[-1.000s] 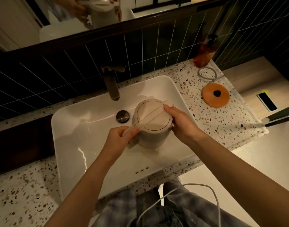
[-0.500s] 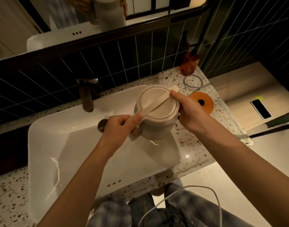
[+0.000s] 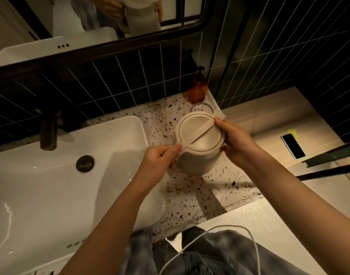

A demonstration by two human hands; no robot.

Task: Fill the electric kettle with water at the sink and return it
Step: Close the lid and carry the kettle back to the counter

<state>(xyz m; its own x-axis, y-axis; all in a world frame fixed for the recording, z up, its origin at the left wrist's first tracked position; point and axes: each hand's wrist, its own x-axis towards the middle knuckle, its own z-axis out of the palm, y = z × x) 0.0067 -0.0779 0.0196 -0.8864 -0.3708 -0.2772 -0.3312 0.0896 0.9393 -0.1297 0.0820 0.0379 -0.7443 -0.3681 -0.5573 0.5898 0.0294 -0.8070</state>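
A cream electric kettle (image 3: 199, 135) with its lid closed is held over the speckled countertop (image 3: 192, 187), to the right of the white sink (image 3: 51, 185). My left hand (image 3: 160, 157) grips the kettle's handle at its near-left side. My right hand (image 3: 235, 141) holds the kettle's right side, thumb on the lid's edge. The kettle hides the orange base seen earlier; only a loop of grey cord (image 3: 201, 106) shows behind it. The dark tap (image 3: 49, 130) stands at the sink's back edge.
An amber soap pump bottle (image 3: 197, 90) stands in the counter's back corner. A phone (image 3: 293, 145) lies on the wooden shelf (image 3: 269, 120) to the right. Dark tiled wall and a mirror (image 3: 90, 16) rise behind. A white cable (image 3: 219, 235) hangs near my legs.
Both hands have carried the kettle rightward, out of the sink basin and over the counter where the orange base was visible. The view has shifted right with it.
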